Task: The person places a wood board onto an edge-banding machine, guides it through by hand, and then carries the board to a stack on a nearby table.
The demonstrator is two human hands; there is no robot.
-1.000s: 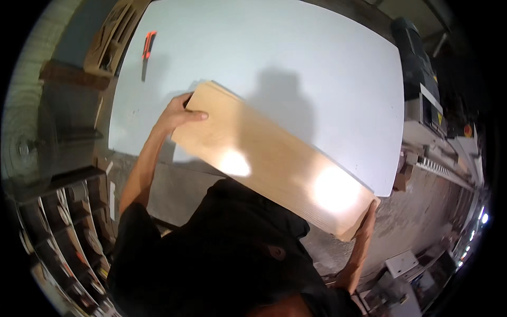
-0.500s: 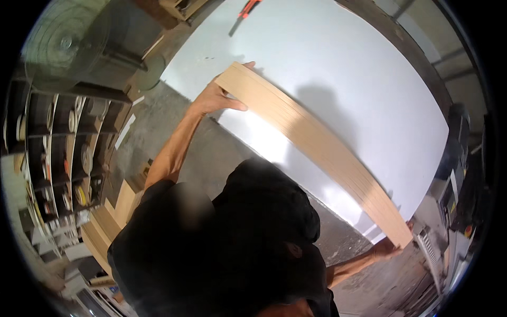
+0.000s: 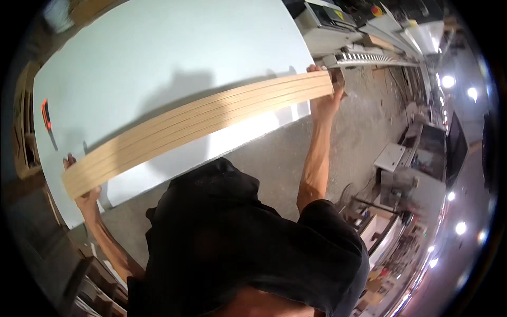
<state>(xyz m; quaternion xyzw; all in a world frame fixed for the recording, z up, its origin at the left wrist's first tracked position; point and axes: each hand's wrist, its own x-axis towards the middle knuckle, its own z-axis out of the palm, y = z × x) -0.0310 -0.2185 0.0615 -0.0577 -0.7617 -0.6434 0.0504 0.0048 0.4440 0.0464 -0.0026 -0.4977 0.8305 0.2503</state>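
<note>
A long stack of light wood-coloured strips (image 3: 195,124) stretches over the near side of a white table (image 3: 132,58), their edges lined up side by side. My left hand (image 3: 84,193) wraps the left end, thumb on the near side and fingertips on the far side. Round the right end closes my right hand (image 3: 328,95), its fingers partly hidden behind the wood. The strips throw a shadow on the tabletop. On the table's left part lies an orange and black utility knife (image 3: 47,119), apart from both hands.
Beyond the right end stand a machine (image 3: 327,21) and a ridged metal rail (image 3: 369,57). A wooden frame-like piece (image 3: 25,121) is off the table's left edge. Grey concrete floor (image 3: 274,150) shows between my body and the table. Further right are a grey cabinet (image 3: 391,156) and ceiling lights.
My view has swung to the right, so the table and strips now appear at a different slant. Both hands still grip the ends of the strips.
</note>
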